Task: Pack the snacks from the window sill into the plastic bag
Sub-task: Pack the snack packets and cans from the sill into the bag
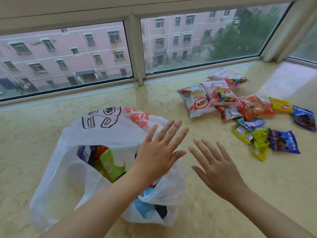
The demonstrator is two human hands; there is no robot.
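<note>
Mostly crinkled snacks (240,107) — bright, scattered

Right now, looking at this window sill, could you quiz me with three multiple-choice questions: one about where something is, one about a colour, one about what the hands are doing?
1. Where do the loose snack packets lie relative to the plastic bag?
A. to its right
B. to its left
C. underneath it

2. What colour is the bag's plastic?
A. black
B. white
C. green

3. What are the left hand and right hand doing?
A. both gripping packets
B. tying the bag
C. both open, fingers spread, holding nothing

Answers: 1 A, the pile sits on the sill's right side; 2 B, white with red and black print; 3 C, all fingers are straight and empty.
</note>
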